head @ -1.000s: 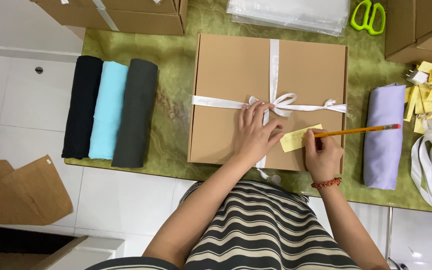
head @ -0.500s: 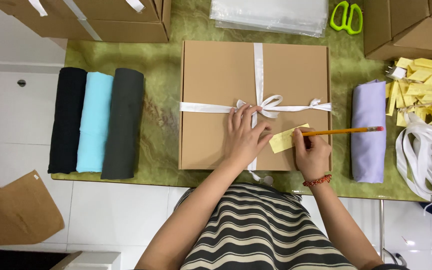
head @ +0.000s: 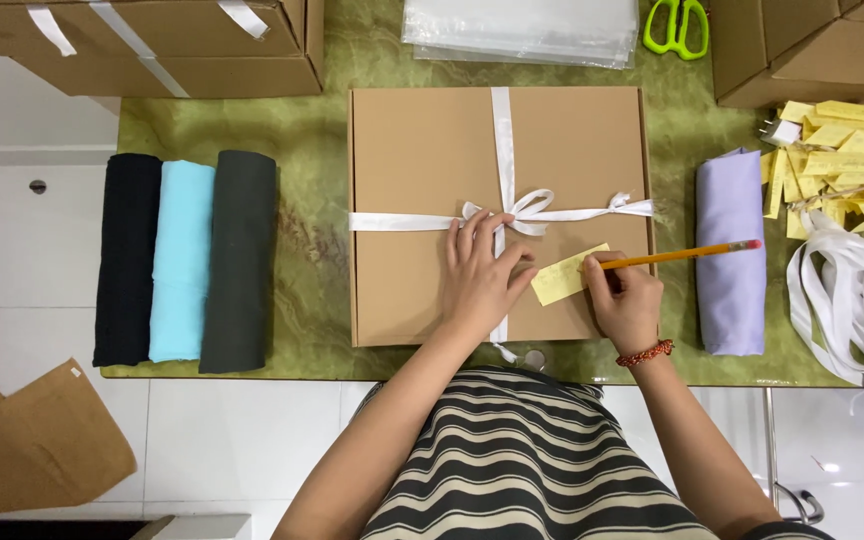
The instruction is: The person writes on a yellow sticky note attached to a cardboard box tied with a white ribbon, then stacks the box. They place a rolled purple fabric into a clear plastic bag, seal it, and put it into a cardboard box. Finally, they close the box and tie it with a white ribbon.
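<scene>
A flat brown cardboard box [head: 422,215] lies in the middle of the green marbled surface [head: 317,130], tied crosswise with a white ribbon [head: 502,135] that ends in a bow just above the left hand [head: 480,280]. That hand rests flat on the lid with its fingers [head: 472,235] spread and loosely open, holding nothing, the thumb reaching toward a small yellow paper slip [head: 567,275] that lies on the lid near the box's lower right corner. The right hand [head: 627,300] is curled around an orange pencil [head: 687,253], fingers closed on its lower end, with the tip meeting the slip's right edge and the pink eraser end pointing out over the box's side; a red beaded bracelet [head: 644,353] circles that wrist. Left of the box three rolled cloths lie side by side and touching: black [head: 127,260], light blue [head: 182,260] and dark grey [head: 239,260]. Right of the box lies a lilac roll of cloth [head: 730,250], and beyond it a loose heap of yellow paper slips [head: 842,150] above a tangle of white ribbon [head: 852,300]. At the far edge sit brown cartons [head: 152,45] with white tape strips at the left, more cartons [head: 812,50] at the right, a stack of clear plastic bags [head: 527,30] between them, and green-handled scissors [head: 677,25]. A piece of brown cardboard [head: 37,440] lies on the white tiled floor [head: 232,440].
</scene>
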